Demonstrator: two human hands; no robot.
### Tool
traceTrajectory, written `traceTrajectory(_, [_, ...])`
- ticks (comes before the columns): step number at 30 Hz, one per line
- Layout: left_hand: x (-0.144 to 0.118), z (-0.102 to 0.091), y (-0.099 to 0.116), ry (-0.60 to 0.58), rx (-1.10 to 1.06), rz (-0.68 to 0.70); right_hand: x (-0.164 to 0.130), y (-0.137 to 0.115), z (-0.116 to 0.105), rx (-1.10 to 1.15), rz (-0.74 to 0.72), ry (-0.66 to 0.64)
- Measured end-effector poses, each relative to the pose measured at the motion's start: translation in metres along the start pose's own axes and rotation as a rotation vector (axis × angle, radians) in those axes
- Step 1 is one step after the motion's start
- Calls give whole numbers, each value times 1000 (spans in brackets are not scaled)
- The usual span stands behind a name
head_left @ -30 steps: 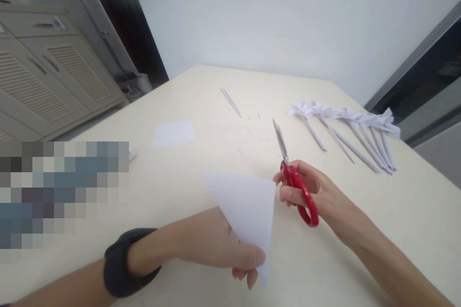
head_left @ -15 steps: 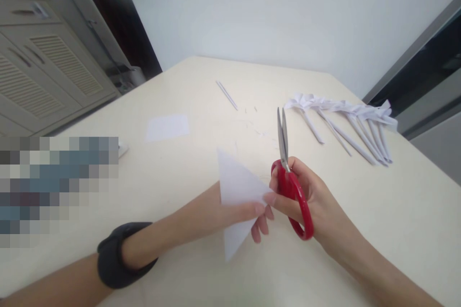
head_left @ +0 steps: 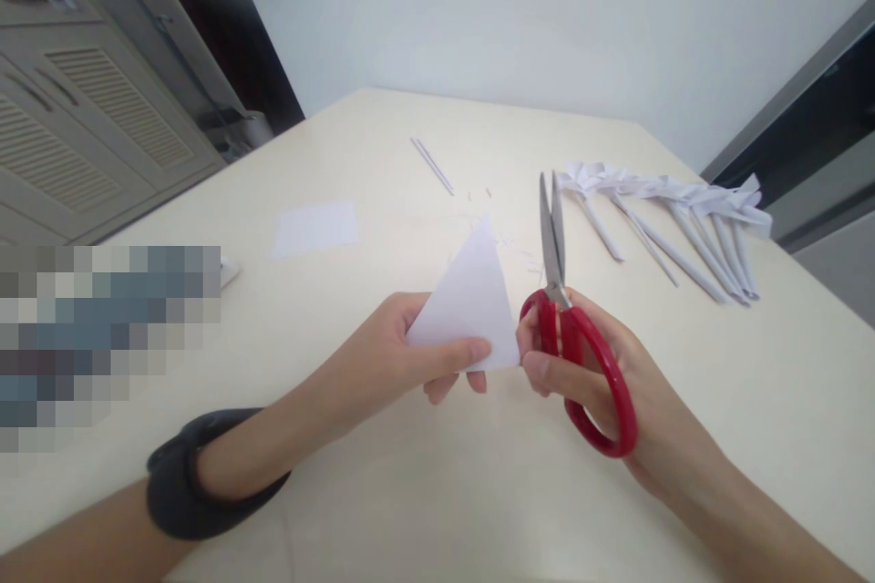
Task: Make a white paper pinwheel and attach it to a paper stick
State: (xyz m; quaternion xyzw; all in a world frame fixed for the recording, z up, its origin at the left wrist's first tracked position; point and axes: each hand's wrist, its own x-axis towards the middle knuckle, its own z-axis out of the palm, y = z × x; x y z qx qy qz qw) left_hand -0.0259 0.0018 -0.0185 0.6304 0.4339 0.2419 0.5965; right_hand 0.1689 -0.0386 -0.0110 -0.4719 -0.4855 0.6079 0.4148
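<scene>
Left hand pinches paper triangle; right hand grips red scissors, blades seemingly near-closed. Rolled paper sticks behind on tabletop.

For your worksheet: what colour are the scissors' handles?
Red, on the scissors in the right hand; head view.

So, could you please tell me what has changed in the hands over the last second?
The left hand turned the folded paper triangle from pointing down to tip up and raised it beside the scissors. The right hand kept hold of the red handles and swung the blades more upright, slightly parted. The rolled paper pieces and the flat paper square stayed on the table.
</scene>
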Motion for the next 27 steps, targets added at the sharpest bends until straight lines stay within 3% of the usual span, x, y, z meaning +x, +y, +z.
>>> traceTrajectory(6, [-1, 1, 2, -19, -7, 2, 3, -4, -9, -80, -60, 98])
traceTrajectory(13, [-2, 5, 12, -81, -20, -103, 3, 3, -1, -167, -17, 51])
traceTrajectory(21, [-5, 1, 2, -261, -363, 193, 2, 0, -5, -41, -72, 190])
traceTrajectory(24, [-8, 7, 1, -323, -304, 273, -1, -5, -5, 26, -16, 202])
traceTrajectory(27, [-11, 15, -3, -276, -175, 302, -5, -14, -2, 79, 65, 197])
